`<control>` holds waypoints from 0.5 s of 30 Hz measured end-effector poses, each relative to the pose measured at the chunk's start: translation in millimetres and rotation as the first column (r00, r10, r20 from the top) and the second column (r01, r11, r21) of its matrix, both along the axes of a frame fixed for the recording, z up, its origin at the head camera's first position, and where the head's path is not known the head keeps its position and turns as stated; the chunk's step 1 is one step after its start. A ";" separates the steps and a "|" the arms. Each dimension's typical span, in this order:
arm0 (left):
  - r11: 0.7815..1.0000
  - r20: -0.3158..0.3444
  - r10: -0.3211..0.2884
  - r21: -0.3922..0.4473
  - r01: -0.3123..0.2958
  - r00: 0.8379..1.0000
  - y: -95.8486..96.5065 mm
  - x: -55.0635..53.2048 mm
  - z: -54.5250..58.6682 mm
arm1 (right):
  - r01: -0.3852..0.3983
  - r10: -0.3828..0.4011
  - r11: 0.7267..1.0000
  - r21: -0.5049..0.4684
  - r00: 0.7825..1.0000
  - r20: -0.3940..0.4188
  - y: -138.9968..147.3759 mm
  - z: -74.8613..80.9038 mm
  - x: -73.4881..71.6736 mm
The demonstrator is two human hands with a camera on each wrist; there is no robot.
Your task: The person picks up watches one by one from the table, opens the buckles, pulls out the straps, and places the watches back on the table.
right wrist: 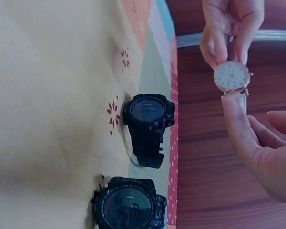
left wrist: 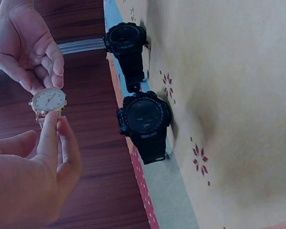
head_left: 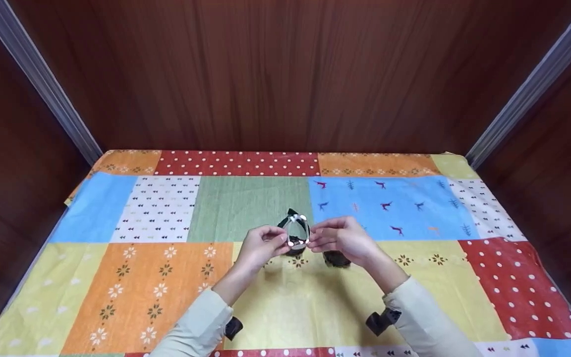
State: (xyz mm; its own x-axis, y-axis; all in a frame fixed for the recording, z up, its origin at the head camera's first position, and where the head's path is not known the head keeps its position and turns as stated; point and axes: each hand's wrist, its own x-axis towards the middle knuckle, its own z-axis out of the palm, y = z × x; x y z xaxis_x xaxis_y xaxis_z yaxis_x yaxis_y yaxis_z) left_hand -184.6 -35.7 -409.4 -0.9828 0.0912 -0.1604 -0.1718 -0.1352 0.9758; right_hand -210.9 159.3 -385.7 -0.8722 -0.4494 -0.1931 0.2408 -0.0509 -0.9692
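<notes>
A wristwatch with a round white dial (left wrist: 49,99), a rose-gold case and a pale strap (right wrist: 243,104) is held up between both hands. My left hand (head_left: 260,245) pinches it at one side of the case, thumb and fingers at the strap end. From the opposite side, my right hand (head_left: 342,238) pinches the other strap end with its fingertips. The dial faces back toward the wrist cameras. Two black digital watches stand on the cloth close by: one black watch (left wrist: 145,117) is behind the held one, and the other black watch (head_left: 336,259) is under the right hand.
A patchwork tablecloth (head_left: 275,302) in yellow, orange, blue, green and red covers the table. Brown wood-grain panels (head_left: 275,74) rise behind it and at both sides, with grey metal strips (head_left: 42,74) at the corners. Small black devices (head_left: 233,328) sit on both wrists.
</notes>
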 end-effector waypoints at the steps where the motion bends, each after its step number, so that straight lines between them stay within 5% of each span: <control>1: 1.000 -0.004 -0.006 -0.001 0.006 1.000 1.1 0.0 0.7 | 0.001 -0.001 1.000 0.004 1.000 0.000 1.6 0.3 0.4; 15: 0.999 -0.032 -0.053 0.009 0.053 0.998 18.1 2.2 9.1 | 0.056 -0.056 0.998 0.012 0.998 -0.006 18.1 -2.5 5.2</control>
